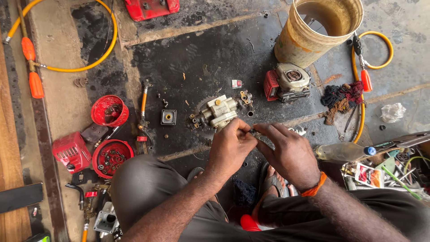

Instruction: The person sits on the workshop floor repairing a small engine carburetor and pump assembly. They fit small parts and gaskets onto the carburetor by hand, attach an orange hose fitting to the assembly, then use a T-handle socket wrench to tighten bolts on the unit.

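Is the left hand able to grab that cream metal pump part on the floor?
Probably yes. The left hand sits right beside the cream pump body, with nothing between them, though its fingers are pinching a small metal part together with the right hand.

L hand (230,148) and R hand (289,154) meet at centre, fingertips pinched together, knuckles up; both forearms angled inward from below, wrists bent.

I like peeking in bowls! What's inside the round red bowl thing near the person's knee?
The red bowl holds a scatter of small dark metal bits that look like screws and washers. Its bottom under them is mostly hidden, and the bits are too tiny to count.
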